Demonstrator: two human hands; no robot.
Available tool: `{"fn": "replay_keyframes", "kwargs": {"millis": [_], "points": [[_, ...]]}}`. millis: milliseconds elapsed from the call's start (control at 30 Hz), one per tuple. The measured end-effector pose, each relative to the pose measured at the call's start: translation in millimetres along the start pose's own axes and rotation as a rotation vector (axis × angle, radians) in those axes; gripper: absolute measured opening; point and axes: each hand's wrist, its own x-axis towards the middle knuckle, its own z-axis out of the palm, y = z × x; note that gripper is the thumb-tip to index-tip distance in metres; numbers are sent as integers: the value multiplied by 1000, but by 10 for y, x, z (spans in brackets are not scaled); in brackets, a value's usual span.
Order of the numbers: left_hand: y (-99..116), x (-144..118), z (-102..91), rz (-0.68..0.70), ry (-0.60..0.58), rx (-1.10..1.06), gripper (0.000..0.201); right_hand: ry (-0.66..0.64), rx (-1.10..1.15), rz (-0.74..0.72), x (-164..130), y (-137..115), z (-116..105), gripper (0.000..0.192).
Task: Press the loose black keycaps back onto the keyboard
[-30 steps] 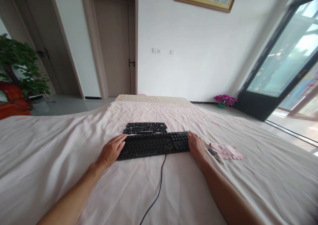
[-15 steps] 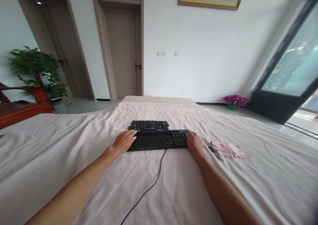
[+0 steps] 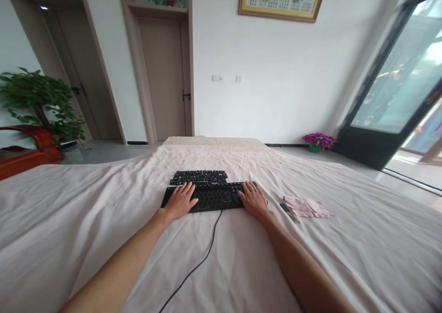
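A black keyboard (image 3: 214, 199) lies flat on the cloth, its main key area bare of keycaps. Over its left end my left hand (image 3: 181, 200) rests with the fingers apart. My right hand (image 3: 254, 199) is spread over the number pad at the right end and covers much of it. Just behind the keyboard, the loose black keycaps (image 3: 200, 176) are laid out in rows. From the keyboard's front edge a black cable (image 3: 210, 247) runs toward me.
A pale pink cloth (image 3: 221, 262) with wrinkles covers the surface. Right of the keyboard lie a folded pink cloth (image 3: 309, 207) and a small dark-ended tool (image 3: 289, 211), too small to name. A red wooden chair (image 3: 41, 145) stands at the left.
My left hand has moved from the keyboard's left edge onto its top, fingers spreading. My right hand has shifted from the right edge onto the number pad. The view has turned slightly.
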Motion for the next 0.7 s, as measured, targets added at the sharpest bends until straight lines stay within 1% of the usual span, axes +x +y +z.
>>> {"fn": "replay_keyframes", "kwargs": {"millis": [100,200,300,400,467,533,600,667,700], "points": [[11,-23,2,7,18,19,62,-13,40,-102,-54,-187,-43,64],[10,-49,-24,48,12,6,60,-33,97,-254,-110,-328,-110,63],[6,-59,-50,102,-4,-13,56,-62,152,-390,-145,-386,-154,60],[-6,-56,-59,116,-15,-26,54,-43,171,-437,-143,-390,-139,57],[-42,-68,-65,134,-14,-42,54,-18,154,-395,-119,-356,-109,56],[-119,-111,-77,163,-6,-64,53,-4,120,-307,-83,-267,-87,56],[-236,-198,-89,192,14,-86,55,-7,87,-195,-42,-119,-86,56],[-372,-322,-89,156,37,-85,56,-23,74,-72,-4,63,-102,53],[-439,-390,-81,98,72,-89,57,-34,77,-2,13,152,-112,51]]}}
